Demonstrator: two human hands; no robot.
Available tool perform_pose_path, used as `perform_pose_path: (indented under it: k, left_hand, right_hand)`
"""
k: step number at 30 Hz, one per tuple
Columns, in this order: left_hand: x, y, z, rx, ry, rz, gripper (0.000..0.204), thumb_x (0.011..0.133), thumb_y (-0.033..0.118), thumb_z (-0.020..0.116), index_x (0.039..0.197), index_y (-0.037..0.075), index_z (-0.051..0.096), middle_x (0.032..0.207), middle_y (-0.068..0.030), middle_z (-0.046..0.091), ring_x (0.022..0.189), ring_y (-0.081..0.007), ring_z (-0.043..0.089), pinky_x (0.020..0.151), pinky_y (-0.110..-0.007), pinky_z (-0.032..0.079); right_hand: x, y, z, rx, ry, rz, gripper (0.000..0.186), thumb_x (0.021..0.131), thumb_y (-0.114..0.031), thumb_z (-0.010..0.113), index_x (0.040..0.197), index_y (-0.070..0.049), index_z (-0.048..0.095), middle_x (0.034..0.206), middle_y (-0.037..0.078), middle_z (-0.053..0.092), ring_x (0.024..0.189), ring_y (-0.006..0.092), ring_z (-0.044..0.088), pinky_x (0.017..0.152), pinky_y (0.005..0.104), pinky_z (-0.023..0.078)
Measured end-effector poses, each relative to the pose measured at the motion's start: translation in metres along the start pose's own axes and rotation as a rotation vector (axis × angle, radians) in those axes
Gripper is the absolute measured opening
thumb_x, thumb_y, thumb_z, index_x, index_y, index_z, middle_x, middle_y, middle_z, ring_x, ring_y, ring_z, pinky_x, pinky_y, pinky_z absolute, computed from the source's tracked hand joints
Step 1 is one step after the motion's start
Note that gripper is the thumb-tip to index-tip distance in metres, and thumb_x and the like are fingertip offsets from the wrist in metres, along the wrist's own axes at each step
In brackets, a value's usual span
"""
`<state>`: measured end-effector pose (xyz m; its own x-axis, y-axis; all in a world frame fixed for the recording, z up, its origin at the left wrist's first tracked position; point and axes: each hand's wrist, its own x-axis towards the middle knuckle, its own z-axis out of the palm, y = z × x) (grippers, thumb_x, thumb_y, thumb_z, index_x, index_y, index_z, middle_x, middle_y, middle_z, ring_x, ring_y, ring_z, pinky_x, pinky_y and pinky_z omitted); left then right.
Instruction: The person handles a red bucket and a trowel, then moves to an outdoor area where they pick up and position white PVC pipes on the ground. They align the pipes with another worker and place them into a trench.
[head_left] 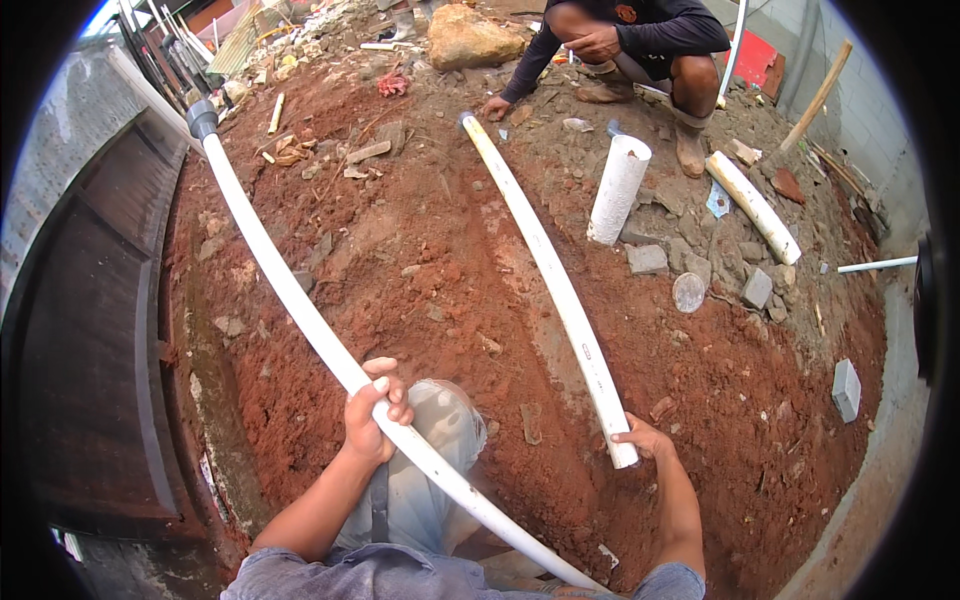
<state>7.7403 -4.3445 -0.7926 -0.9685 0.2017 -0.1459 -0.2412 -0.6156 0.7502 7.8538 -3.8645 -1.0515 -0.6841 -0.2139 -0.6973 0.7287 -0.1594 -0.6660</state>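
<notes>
A long white pipe (300, 310) with a grey fitting (202, 118) on its far end slants across my left side and over my leg. My left hand (374, 412) is closed around its middle, above my knee. A second white pipe (545, 262) lies on the red soil to the right, its far end capped in a dark colour. My right hand (648, 440) grips this pipe near its close end, thumb on top and fingers partly hidden underneath. Beyond the far end, a crouching person's hand (496, 108) touches the ground.
A short white pipe (618, 190) stands upright at right, near a dirty pipe piece (752, 206) and several grey blocks (647, 260). A big rock (474, 38) sits at the back. Dark metal panels (95, 330) line the left; a block wall (880, 110) bounds the right.
</notes>
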Motion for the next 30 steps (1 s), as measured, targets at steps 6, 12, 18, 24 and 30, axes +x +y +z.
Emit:
perform_pose_path:
  k: [6, 12, 18, 24, 30]
  left_hand:
    - [-0.010, 0.008, 0.005, -0.008, 0.001, 0.053, 0.031, 0.093, 0.016, 0.060, 0.122, 0.009, 0.057, 0.077, -0.0052, 0.054, 0.057, -0.0109, 0.049, 0.051, -0.028, 0.045]
    - [-0.007, -0.002, 0.011, -0.025, -0.021, 0.029, 0.031, 0.093, 0.014, 0.060, 0.123, 0.008, 0.056, 0.078, -0.0070, 0.055, 0.057, -0.0116, 0.050, 0.051, -0.029, 0.046]
    - [-0.014, 0.003, 0.009, -0.006, -0.053, 0.061, 0.032, 0.094, 0.018, 0.059, 0.125, 0.009, 0.056, 0.079, -0.0042, 0.053, 0.056, -0.0089, 0.048, 0.050, -0.026, 0.045]
    - [-0.017, 0.010, 0.001, -0.060, -0.049, 0.087, 0.032, 0.093, 0.014, 0.059, 0.123, 0.006, 0.055, 0.079, -0.0065, 0.055, 0.056, -0.0106, 0.051, 0.052, -0.029, 0.048]
    - [-0.011, 0.002, 0.005, -0.090, -0.074, 0.032, 0.031, 0.092, 0.013, 0.061, 0.121, 0.006, 0.056, 0.079, -0.0072, 0.056, 0.057, -0.0115, 0.053, 0.052, -0.029, 0.049]
  right_hand:
    - [0.012, 0.018, 0.019, -0.301, 0.268, -0.188, 0.079, 0.067, -0.018, 0.086, 0.136, -0.002, 0.051, 0.123, 0.013, 0.063, 0.111, 0.0244, 0.061, 0.099, 0.0392, 0.049]
    - [0.013, 0.026, 0.052, -0.653, 0.578, -0.105, 0.075, 0.065, -0.026, 0.085, 0.128, 0.001, 0.055, 0.112, 0.022, 0.069, 0.108, 0.0334, 0.067, 0.095, 0.0409, 0.052]
    - [0.008, 0.009, 0.079, -0.704, 0.682, -0.045, 0.074, 0.065, -0.028, 0.085, 0.126, 0.002, 0.055, 0.115, 0.025, 0.069, 0.110, 0.0366, 0.068, 0.095, 0.0426, 0.053]
    - [-0.028, -0.038, 0.034, -0.298, 0.230, -0.121, 0.082, 0.065, -0.015, 0.080, 0.139, 0.001, 0.050, 0.131, 0.014, 0.061, 0.123, 0.0260, 0.056, 0.108, 0.0400, 0.041]
    - [-0.090, -0.100, 0.023, -0.339, 0.288, -0.100, 0.079, 0.064, -0.016, 0.080, 0.136, 0.004, 0.053, 0.122, 0.013, 0.064, 0.114, 0.0236, 0.058, 0.101, 0.0366, 0.045]
